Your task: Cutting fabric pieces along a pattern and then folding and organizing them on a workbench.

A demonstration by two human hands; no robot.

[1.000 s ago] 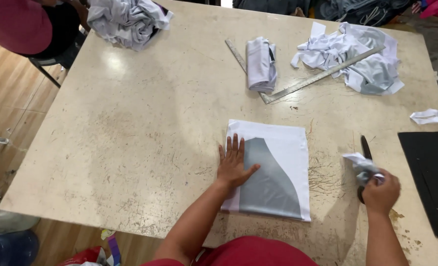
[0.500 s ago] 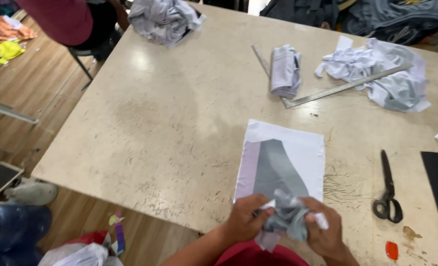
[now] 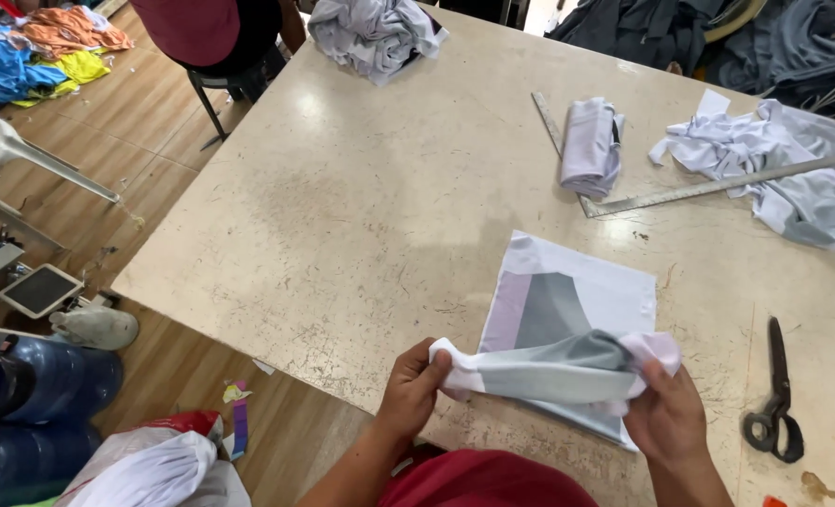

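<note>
Both my hands hold a strip of grey and white fabric [image 3: 553, 368] stretched between them above the near table edge. My left hand [image 3: 413, 387] pinches its left end and my right hand [image 3: 666, 408] grips its right end. Under the strip lies a flat white cloth panel with a grey shape [image 3: 572, 302] on the beige table [image 3: 361, 207]. Black scissors [image 3: 774, 399] lie on the table to the right of my right hand.
A folded pale cloth [image 3: 591, 145] and a metal L-square ruler [image 3: 699, 188] lie farther back, beside a heap of white-grey fabric [image 3: 793, 169]. Another fabric bundle [image 3: 375, 33] sits at the far edge near a seated person [image 3: 206, 28]. Floor clutter lies left.
My right hand left the scissors on the table and brought the fabric piece over. Both hands now hold it and have pulled it out from a bunch into a strip.
</note>
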